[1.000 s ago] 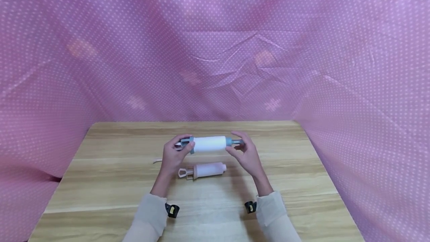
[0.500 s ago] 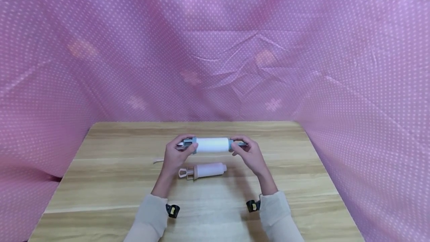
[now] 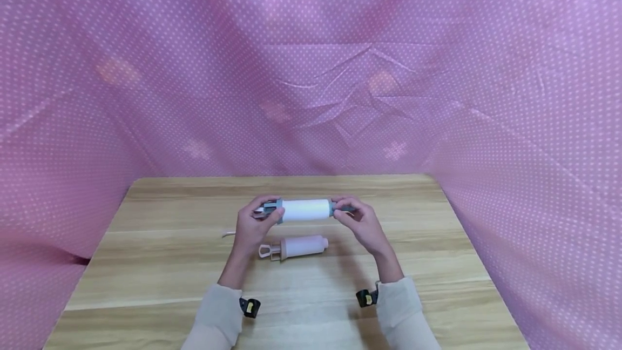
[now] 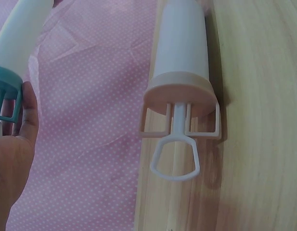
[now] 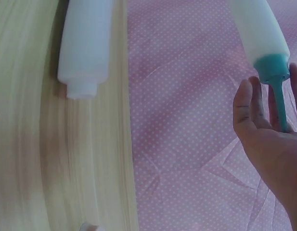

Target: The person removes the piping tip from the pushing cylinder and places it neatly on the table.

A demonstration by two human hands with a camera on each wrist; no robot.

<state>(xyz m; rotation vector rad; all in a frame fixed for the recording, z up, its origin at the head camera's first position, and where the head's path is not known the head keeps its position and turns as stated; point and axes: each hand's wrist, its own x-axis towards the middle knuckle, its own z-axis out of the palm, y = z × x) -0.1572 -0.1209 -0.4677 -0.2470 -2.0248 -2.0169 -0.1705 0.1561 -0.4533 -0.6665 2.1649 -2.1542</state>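
A white icing syringe [image 3: 306, 209] with teal ends is held sideways over the table. My left hand [image 3: 250, 228] grips its teal handle end, thumb at the collar [image 4: 6, 81]. At the other end, my right hand [image 3: 362, 224] has its thumb and fingertips around the teal cap [image 5: 272, 66]. The slim teal nozzle [image 5: 279, 106] points in toward the right palm. Below the hands, a pale pink icing syringe [image 3: 303, 246] lies on the table, its plunger ring [image 4: 174, 159] toward the left. Its tip [image 5: 82, 89] carries no nozzle.
The wooden table [image 3: 427, 263] has a pink dotted cloth [image 3: 311, 96] hanging behind and on both sides. A small thin white piece [image 3: 228, 233] lies just left of my left forearm, partly hidden. Each sleeve cuff has a black wrist camera [image 3: 250, 307] beside it.
My right hand has shifted slightly, its fingers drawing closer around the teal cap, which it now covers more. The left hand keeps its grip. The pink syringe stays put.
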